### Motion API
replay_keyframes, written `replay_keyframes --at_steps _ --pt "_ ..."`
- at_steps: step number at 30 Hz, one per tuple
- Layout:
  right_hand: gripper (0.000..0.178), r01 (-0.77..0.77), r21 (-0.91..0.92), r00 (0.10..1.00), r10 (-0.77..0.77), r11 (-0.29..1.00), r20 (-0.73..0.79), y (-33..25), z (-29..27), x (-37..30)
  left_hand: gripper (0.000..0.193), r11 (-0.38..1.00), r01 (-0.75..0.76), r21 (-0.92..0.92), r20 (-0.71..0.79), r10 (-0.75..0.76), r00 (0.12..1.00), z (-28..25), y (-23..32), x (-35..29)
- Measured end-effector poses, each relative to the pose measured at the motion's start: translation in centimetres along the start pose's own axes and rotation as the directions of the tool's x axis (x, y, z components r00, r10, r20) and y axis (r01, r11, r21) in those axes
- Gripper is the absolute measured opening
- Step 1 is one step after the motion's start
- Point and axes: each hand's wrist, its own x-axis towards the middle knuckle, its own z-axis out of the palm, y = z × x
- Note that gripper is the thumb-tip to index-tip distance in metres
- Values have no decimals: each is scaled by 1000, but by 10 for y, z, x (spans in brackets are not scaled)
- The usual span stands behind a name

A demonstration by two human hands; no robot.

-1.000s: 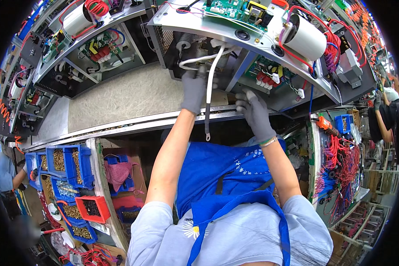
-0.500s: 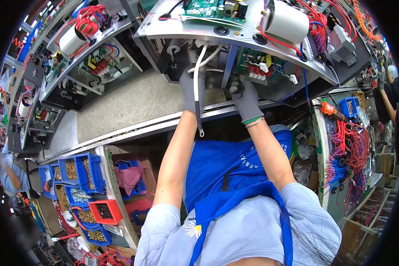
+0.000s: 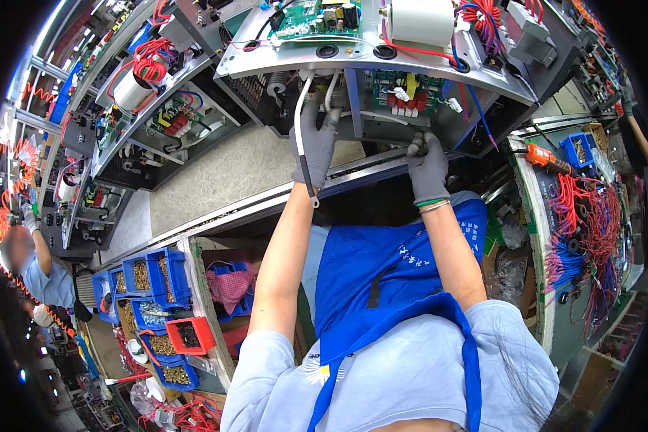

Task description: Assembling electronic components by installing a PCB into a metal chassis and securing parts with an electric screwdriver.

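Note:
My left hand (image 3: 315, 144), in a grey glove, reaches up into the open front of a metal cabinet (image 3: 273, 61). Its thumb and fingers are closed around a short white cable (image 3: 332, 92). Another white cable (image 3: 299, 119) hangs across the back of this hand, ending in a black sleeve and a ring terminal (image 3: 315, 202). My right hand (image 3: 429, 169), gloved too, is at the cabinet's lower edge with curled fingers. A white cable length (image 3: 384, 118) runs to its fingertips and appears gripped there; its end is hidden.
A circuit board (image 3: 403, 93) sits inside the cabinet, a white cylinder (image 3: 423, 21) on top. Similar cabinets line the left. Blue bins (image 3: 167, 277) of small metal parts and a red bin (image 3: 190, 336) stand lower left. An orange-handled tool (image 3: 547, 158) and wire bundles (image 3: 583, 237) are at right.
My right hand has moved right and slightly down, away from the left hand. My left hand stays near the hanging cable. The whole view has shifted a little.

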Motion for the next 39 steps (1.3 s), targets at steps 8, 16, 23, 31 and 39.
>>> replay_keyframes --at_steps 8,16,23,31,39 --pt "20 142 -69 987 -136 987 86 -26 -20 -4 33 917 247 -313 112 -223 968 31 -37 18" --pt "28 801 -513 599 -414 309 685 -48 -18 -42 40 811 262 -524 150 -215 965 28 -13 9" --pt "35 937 -350 327 294 25 898 -73 19 -18 19 993 -113 38 71 110 991 43 -22 23" --pt "42 691 -367 645 302 -622 702 -62 28 9 25 997 -8 -72 21 10 1000 45 -48 20" --pt "36 771 -556 615 134 -311 777 -81 -11 5 59 296 589 -752 403 -500 766 -25 -12 7"
